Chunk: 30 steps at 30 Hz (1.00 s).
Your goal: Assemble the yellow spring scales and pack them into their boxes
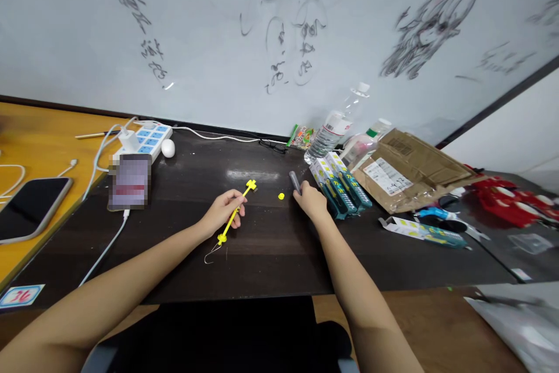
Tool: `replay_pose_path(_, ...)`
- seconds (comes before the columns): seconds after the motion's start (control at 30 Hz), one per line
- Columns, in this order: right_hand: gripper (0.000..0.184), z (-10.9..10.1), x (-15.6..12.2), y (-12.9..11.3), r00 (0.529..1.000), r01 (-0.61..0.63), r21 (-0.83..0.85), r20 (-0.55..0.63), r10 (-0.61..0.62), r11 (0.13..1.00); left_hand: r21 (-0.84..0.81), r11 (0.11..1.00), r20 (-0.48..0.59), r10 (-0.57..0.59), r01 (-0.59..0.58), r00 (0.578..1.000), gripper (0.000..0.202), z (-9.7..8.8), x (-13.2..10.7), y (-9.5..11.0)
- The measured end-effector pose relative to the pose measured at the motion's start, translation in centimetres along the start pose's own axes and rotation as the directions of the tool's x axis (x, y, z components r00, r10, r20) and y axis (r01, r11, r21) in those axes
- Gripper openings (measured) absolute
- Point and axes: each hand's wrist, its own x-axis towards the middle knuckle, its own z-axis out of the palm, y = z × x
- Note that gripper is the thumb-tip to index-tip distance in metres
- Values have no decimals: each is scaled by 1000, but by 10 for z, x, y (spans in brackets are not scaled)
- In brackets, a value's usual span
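- Gripping a yellow rod (236, 210) in the left hand (222, 213), fingers curled around its middle, cross-shaped end toward 1 o'clock, wire hook (212, 254) at its low end toward 7 o'clock.
- Pinching a small grey piece (296, 181) at the fingertips of the right hand (312, 201), upright on the dark table (271, 262).
- Lying between both hands: a yellow bead (281, 196).
- Stacked at 3 o'clock of the right hand, just beside it: green boxes (340, 184).
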Motion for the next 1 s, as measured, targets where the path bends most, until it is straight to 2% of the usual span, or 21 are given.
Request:
replay_pose_path(0.07, 19, 0, 1, -4, 999, 27, 206, -48, -17, 978, 22, 1000, 33, -11, 10, 999, 32, 1, 0, -2)
replay_pose_path(0.1, 22, 0, 0, -8, 997, 59, 358, -71, -36, 932, 34, 999, 49, -17, 15, 999, 32, 1, 0, -2)
replay_pose_path(0.13, 26, 0, -2, -13, 995, 95, 525, -83, -60, 846, 48, 999, 67, -21, 17, 998, 32, 1, 0, -3)
replay_pose_path(0.17, 30, 1, -4, -19, 993, 117, 684, -74, -91, 720, 61, 998, 87, -21, 16, 996, 32, 1, 0, -3)
replay_pose_path(0.23, 36, 2, -12, -33, 985, 80, 903, -7, -172, 421, 89, 996, 126, -19, 8, 992, 33, 1, -1, -4)
replay_pose_path(0.3, 39, 4, -21, -47, 969, -3, 978, 54, -243, 209, 112, 994, 153, -19, 2, 988, 34, 1, -1, -4)
replay_pose_path(0.37, 39, 6, -29, -57, 954, -65, 993, 91, -286, 98, 121, 993, 169, -26, 6, 985, 35, 1, -2, -5)
replay_pose_path(0.57, 33, 6, -33, -60, 968, -70, 995, 51, -247, -66, 132, 991, 188, -25, 0, 982, 34, 0, -1, -8)
replay_pose_path(0.7, 33, 6, -33, -59, 960, -82, 989, 45, -278, -124, 139, 990, 188, -28, 1, 982, 34, -1, 0, -10)
replay_pose_path(0.8, 32, 8, -39, -63, 927, -129, 987, 84, -366, -100, 158, 987, 178, -31, 2, 984, 36, -1, 0, -10)
replay_pose_path(0.9, 30, 11, -47, -69, 873, -182, 982, 139, -467, -46, 185, 983, 171, -20, -12, 985, 36, -2, 0, -10)
replay_pose_path(1.0, 29, 14, -51, -72, 841, -212, 977, 169, -514, -24, 177, 983, 173, 6, -38, 985, 35, -2, 1, -12)
